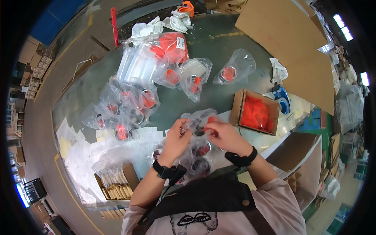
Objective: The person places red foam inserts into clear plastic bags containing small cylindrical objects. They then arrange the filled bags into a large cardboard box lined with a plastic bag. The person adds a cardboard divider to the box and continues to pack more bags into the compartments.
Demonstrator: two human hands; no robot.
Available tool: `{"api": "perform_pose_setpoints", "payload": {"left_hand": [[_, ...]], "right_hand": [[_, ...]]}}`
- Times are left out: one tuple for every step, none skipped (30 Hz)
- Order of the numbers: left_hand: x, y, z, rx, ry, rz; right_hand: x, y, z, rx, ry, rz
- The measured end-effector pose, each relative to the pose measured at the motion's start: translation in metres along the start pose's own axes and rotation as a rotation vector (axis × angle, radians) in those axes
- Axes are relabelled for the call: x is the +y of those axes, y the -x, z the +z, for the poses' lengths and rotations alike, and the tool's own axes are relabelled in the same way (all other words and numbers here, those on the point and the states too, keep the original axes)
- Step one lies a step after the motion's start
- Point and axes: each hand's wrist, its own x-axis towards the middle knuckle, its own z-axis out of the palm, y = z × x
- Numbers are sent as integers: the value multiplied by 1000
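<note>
My left hand [178, 138] is closed, its fingertips pinching the edge of a clear plastic bag [194, 117]. Opposite it, my right hand [226, 136] is closed on a small red piece [212, 119] at the bag's right side. A dark, round part [199, 131] shows between the hands, partly covered by plastic and fingers. Just below them lie several more round, metal-rimmed parts [201, 149] in clear bags, partly hidden by my left wrist.
To the right stands an open cardboard box [237, 107] of red pieces, beside a blue tape dispenser [282, 100]. Several bagged parts [148, 100] are heaped at left. A small carton [130, 175] holds tan pieces near the front left. Large cardboard [286, 43] covers the back right.
</note>
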Motion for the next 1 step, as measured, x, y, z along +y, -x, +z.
{"api": "perform_pose_setpoints", "payload": {"left_hand": [[10,6,-2,-35,31,-34]], "right_hand": [[-12,-8,5,-70,-75,-27]]}}
